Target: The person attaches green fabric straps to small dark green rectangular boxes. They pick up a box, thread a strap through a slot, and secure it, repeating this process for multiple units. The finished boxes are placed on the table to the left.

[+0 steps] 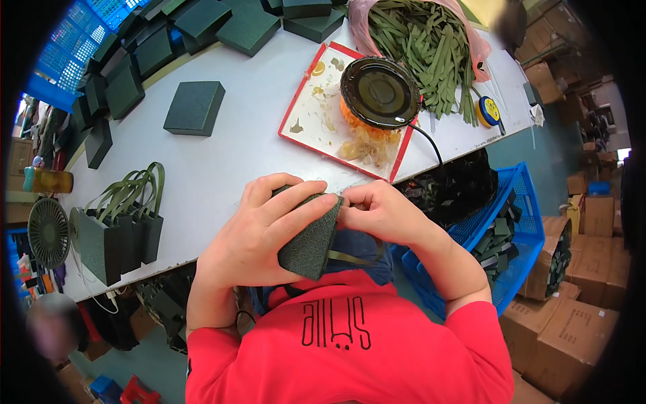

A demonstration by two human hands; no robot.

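My left hand (259,225) is wrapped round a small dark green box (311,246), held tilted in front of my chest. The fingers lie across its top and the thumb is beneath. At the box's right edge, my right hand (377,210) is closed in a pinch. A narrow green ribbon (353,258) comes out of the box's lower side and curves up towards that hand; its pinched end is hidden behind the fingers. Another dark green box (194,108) lies on the white table (249,135).
A round pot of dark liquid (380,92) stands on a red-rimmed, stained tray (306,101). Cut green ribbons (424,47) fill a pink bag. Boxes with ribbon handles (121,236) stand left beside a small fan (48,232). A blue crate (521,249) sits at right.
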